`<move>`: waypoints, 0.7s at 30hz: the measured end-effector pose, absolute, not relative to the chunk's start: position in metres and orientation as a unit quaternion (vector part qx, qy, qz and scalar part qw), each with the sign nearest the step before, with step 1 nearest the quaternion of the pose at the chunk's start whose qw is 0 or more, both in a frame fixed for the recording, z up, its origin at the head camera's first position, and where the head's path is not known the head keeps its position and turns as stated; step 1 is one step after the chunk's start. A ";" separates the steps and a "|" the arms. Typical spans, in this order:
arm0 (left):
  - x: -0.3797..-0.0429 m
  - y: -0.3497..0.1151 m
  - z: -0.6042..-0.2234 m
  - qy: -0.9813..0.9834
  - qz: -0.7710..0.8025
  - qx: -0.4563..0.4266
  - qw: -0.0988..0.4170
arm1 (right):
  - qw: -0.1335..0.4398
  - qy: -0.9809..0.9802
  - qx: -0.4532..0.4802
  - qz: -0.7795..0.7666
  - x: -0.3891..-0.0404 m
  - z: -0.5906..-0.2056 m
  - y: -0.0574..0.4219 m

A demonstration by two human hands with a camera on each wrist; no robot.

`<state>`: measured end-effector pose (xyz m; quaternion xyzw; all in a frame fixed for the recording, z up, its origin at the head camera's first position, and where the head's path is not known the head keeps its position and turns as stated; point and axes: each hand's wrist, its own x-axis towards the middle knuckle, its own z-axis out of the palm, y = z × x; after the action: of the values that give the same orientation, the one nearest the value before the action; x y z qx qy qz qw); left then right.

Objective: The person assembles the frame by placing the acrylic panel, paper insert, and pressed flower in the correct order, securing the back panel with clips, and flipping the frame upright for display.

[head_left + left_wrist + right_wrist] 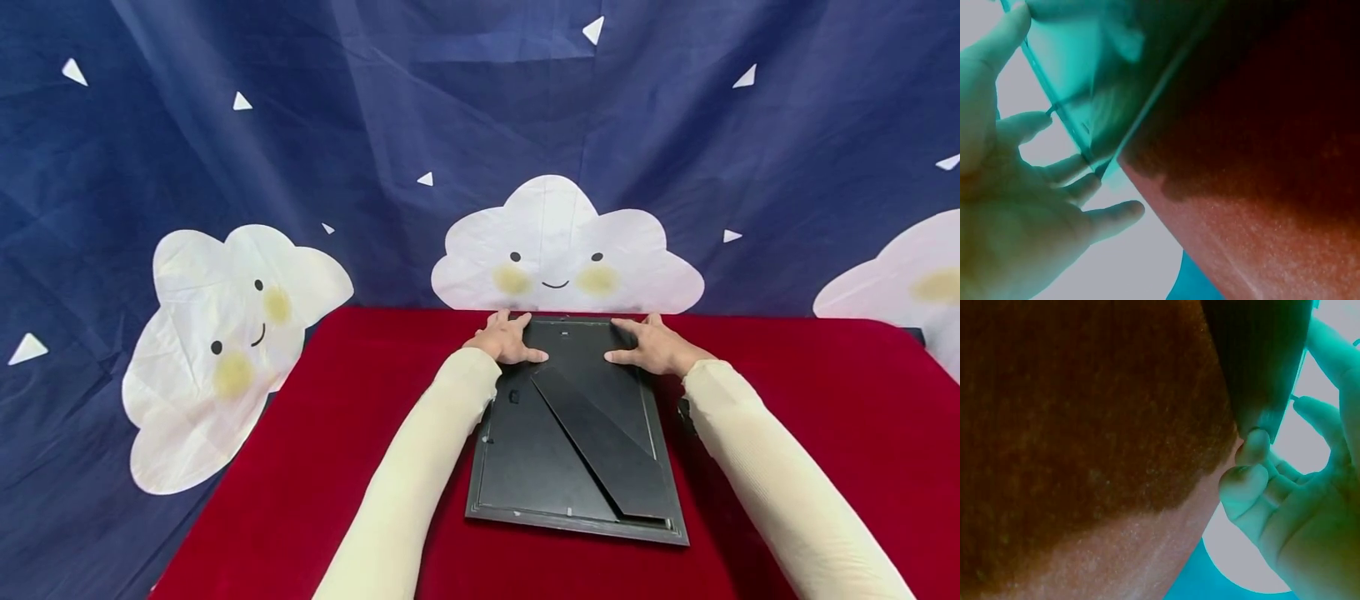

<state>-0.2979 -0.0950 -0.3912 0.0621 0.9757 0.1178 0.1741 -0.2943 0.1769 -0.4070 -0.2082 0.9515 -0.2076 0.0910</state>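
A black picture frame (525,467) is seen from its back in the head view, its easel leg (600,442) lying slanted across the backing. At its far left corner my left hand (504,340) holds the frame, thumb on the back and fingers over the edge. My right hand (654,346) grips the far right corner in a similar way. The left wrist view shows the frame's glossy front (1094,75) with fingertips along its edge. In the right wrist view, fingers bend around a corner of the dark frame (1260,362).
A red cloth (337,433) covers the table under the frame. Behind the far table edge hangs a dark blue curtain (375,83) printed with white clouds (551,225) and small triangles.
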 end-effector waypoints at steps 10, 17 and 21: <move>-0.297 -0.094 -0.390 0.982 0.072 0.085 0.153 | 0.078 0.956 -0.230 -0.165 -0.294 -0.398 0.174; -0.294 -0.099 -0.386 0.981 0.028 0.100 0.164 | 0.078 0.957 -0.264 -0.088 -0.295 -0.389 0.164; -0.296 -0.098 -0.386 0.981 -0.005 0.098 0.167 | 0.085 0.958 -0.263 -0.077 -0.297 -0.388 0.160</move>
<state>-0.2960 -0.0980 -0.3859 0.0984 0.9811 -0.0055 0.1667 -0.2969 0.1602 -0.3876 -0.2634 0.9578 -0.0773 0.0854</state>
